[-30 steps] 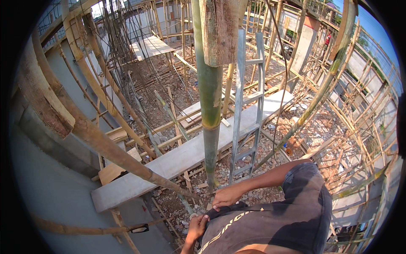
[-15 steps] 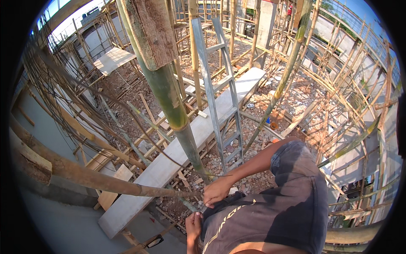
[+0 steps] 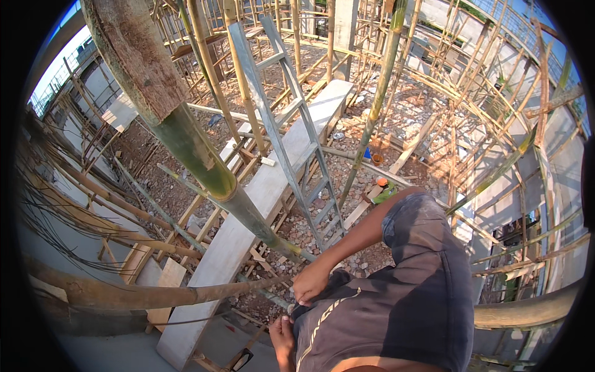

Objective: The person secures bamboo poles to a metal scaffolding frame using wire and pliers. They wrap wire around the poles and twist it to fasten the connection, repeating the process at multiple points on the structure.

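Observation:
My right hand (image 3: 311, 283) is closed, its fingers curled down against dark cloth at the edge of my dark clothing (image 3: 372, 304). Whatever is in its fingers, if anything, stays hidden. Just below and to the left, my left hand (image 3: 283, 335) is closed too, with its thumb along the curled fingers beside the same cloth; I cannot make out anything in it. A thick green bamboo pole (image 3: 201, 161) slants down toward my right hand, a piece of rough bark-covered wood (image 3: 133, 56) against its upper part. From the left a brown horizontal pole (image 3: 155, 294) reaches close to both hands.
A long pale plank (image 3: 257, 192) runs diagonally below, with a grey metal ladder (image 3: 282, 124) standing across it. Thin dark wires (image 3: 56, 217) hang at left. Far below is a person in an orange helmet (image 3: 382, 182). Bamboo scaffolding (image 3: 372, 118) and rubble lie around.
My view has turned, so the thick pole, ladder and plank sit further left. The helmeted person now shows beyond my knee. Both hands keep nearly the same pose against the cloth.

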`<state>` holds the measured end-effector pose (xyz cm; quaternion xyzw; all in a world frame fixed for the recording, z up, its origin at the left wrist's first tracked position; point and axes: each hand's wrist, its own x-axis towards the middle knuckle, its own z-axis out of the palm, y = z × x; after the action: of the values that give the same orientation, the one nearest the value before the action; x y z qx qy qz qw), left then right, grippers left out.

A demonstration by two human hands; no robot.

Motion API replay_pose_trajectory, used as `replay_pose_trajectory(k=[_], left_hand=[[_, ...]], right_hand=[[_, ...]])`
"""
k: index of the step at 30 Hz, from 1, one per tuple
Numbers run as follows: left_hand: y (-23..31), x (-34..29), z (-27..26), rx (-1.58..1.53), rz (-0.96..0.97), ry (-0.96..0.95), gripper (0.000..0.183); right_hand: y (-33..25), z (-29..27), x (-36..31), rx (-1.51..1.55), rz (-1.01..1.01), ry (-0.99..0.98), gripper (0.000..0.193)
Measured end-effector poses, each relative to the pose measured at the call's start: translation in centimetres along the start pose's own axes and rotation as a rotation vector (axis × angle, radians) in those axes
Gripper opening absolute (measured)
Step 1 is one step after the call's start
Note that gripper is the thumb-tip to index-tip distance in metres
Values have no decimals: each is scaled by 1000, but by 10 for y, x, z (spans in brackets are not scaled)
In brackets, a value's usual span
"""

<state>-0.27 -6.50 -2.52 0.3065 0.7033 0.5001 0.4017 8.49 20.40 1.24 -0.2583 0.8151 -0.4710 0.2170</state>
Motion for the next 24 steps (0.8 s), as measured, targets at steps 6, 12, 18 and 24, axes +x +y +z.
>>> replay_pose_trajectory(k=[6,12,18,24], left_hand=[[5,4,11,118,-31,-43,37],[11,13,13,318,-6,-64,38],[14,40,6,112,-42,9,38],[17,48,-5,159,35,45,35]], right_hand=[[19,7,-17,130,39,61,32],[-5,4,-20,-207,267,-27,27],[4,34,6,-405,219,476,21],[-2,19,16,-593,227,509,20]])
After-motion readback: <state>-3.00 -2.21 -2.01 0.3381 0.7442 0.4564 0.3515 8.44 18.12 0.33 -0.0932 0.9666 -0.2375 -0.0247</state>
